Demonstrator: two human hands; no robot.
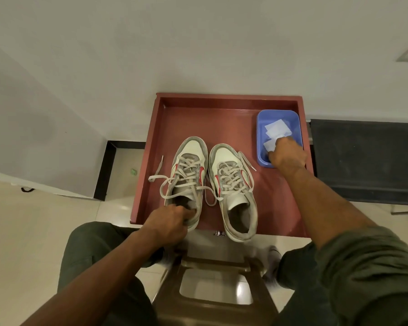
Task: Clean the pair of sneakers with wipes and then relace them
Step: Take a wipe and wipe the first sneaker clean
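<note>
Pointing toes away, both sneakers [210,184] lie lengthwise on the tray [151,161]; left hand [167,222] grips one heel, right hand [286,154] pinches a wipe [269,145].

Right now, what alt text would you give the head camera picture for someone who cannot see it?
A seated person's left hand grips the heel of the left sneaker, while the right hand reaches for a wipe in a blue tub. Both laced sneakers, the right sneaker too, stand side by side on a red tray.
</note>
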